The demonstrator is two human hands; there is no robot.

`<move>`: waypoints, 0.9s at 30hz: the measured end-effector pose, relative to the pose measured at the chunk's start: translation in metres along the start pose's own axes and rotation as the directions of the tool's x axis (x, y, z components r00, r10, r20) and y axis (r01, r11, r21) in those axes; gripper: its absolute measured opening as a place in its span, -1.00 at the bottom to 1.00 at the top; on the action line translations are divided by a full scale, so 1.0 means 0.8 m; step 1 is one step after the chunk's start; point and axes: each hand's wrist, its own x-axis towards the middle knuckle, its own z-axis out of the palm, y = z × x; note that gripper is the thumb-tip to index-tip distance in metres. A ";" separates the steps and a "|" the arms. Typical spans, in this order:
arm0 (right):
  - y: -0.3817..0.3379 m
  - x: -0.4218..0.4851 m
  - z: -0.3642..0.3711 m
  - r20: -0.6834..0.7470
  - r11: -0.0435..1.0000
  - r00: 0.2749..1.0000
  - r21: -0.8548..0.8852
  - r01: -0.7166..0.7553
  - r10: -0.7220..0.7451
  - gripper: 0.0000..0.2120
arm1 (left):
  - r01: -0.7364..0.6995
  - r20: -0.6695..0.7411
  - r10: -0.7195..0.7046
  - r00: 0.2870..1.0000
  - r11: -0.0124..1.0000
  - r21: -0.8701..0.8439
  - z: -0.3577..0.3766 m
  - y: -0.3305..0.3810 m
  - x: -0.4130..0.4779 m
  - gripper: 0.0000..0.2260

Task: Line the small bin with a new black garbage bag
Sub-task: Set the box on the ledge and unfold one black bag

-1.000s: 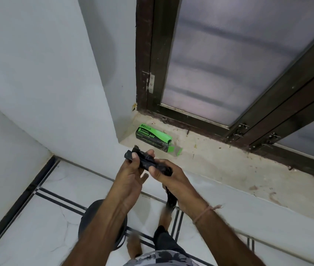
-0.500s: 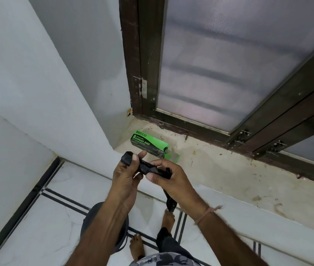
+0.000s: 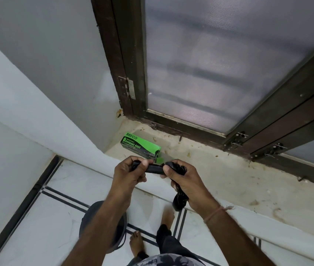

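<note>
Your left hand and right hand each have a closed grip on the folded black plastic garbage bag; judging by this, you're unfolding it, then find its mouth for the small round black bin.

Stained window ledge: green garbage-bag box on it. White tiled floor: dark bin standing.

Both arms out front, left hand & right hand fisted (thumbs up top), knuckles near.

Black garbage bag, green-and-black box, dark brown window frame — white floor with black stripes.
</note>
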 end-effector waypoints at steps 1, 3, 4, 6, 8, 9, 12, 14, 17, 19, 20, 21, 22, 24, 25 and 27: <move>-0.001 0.002 -0.006 -0.014 1.000 1.000 0.001 0.013 -0.013 -0.76 | -0.015 0.009 0.015 1.000 0.999 0.028 0.002 0.001 0.003 -0.70; -0.002 0.007 -0.019 -0.084 0.999 0.995 0.021 0.047 -0.045 -0.75 | -0.131 -0.044 0.145 0.988 0.964 0.231 0.004 0.001 0.014 -0.75; -0.002 0.010 -0.027 -0.139 0.998 0.989 0.036 0.057 -0.051 -0.76 | -0.215 -0.068 0.264 0.962 0.889 0.405 0.003 0.000 0.024 -0.72; -0.005 0.016 -0.043 -0.252 0.995 0.967 0.075 0.063 -0.043 -0.83 | -0.357 0.045 0.482 0.875 0.578 0.734 -0.004 0.003 0.050 -0.53; -0.007 0.020 -0.055 -0.326 0.992 0.945 0.109 0.068 -0.029 -0.90 | -0.409 0.271 0.469 0.841 0.222 0.885 -0.010 0.005 0.082 -0.33; -0.008 0.022 -0.058 -0.348 0.991 0.937 0.116 0.072 -0.028 -0.90 | -0.418 0.351 0.400 0.847 0.092 0.904 -0.011 0.007 0.095 -0.27; -0.005 0.026 -0.061 -0.419 0.993 0.907 0.078 0.086 -0.046 -0.90 | -0.459 0.468 0.262 0.844 -0.099 0.883 -0.009 0.008 0.117 -0.33; -0.003 0.027 -0.061 -0.455 0.996 0.889 0.039 0.085 -0.058 -0.88 | -0.474 0.490 0.283 0.825 -0.127 0.871 -0.010 0.009 0.123 -0.43; -0.001 0.021 -0.061 -0.457 0.997 0.886 -0.013 0.077 -0.075 -0.82 | -0.491 0.482 0.310 0.820 -0.053 0.870 -0.009 0.018 0.117 -0.45; -0.001 0.017 -0.064 -0.439 0.996 0.894 -0.056 0.075 -0.092 -0.79 | -0.494 0.460 0.339 0.821 0.017 0.869 -0.007 0.024 0.110 -0.41; -0.002 0.015 -0.066 -0.430 0.994 0.897 -0.078 0.081 -0.107 -0.79 | -0.495 0.449 0.359 0.818 0.043 0.868 -0.005 0.028 0.106 -0.39; -0.004 0.013 -0.066 -0.424 0.991 0.897 -0.098 0.090 -0.123 -0.79 | -0.495 0.439 0.379 0.815 0.062 0.867 -0.005 0.032 0.102 -0.37; -0.007 0.011 -0.066 -0.422 0.989 0.897 -0.113 0.096 -0.136 -0.79 | -0.494 0.431 0.392 0.813 0.073 0.866 -0.004 0.036 0.099 -0.35; -0.013 0.010 -0.066 -0.422 0.983 0.892 -0.148 0.112 -0.166 -0.80 | -0.508 0.440 0.400 0.804 0.077 0.858 -0.002 0.043 0.093 -0.35; -0.016 0.010 -0.065 -0.421 0.978 0.888 -0.169 0.123 -0.185 -0.81 | -0.526 0.458 0.399 0.794 0.075 0.847 -0.002 0.046 0.092 -0.39; -0.022 0.010 -0.064 -0.412 0.966 0.882 -0.210 0.151 -0.227 -0.81 | -0.573 0.514 0.375 0.772 0.060 0.817 -0.001 0.051 0.090 -0.48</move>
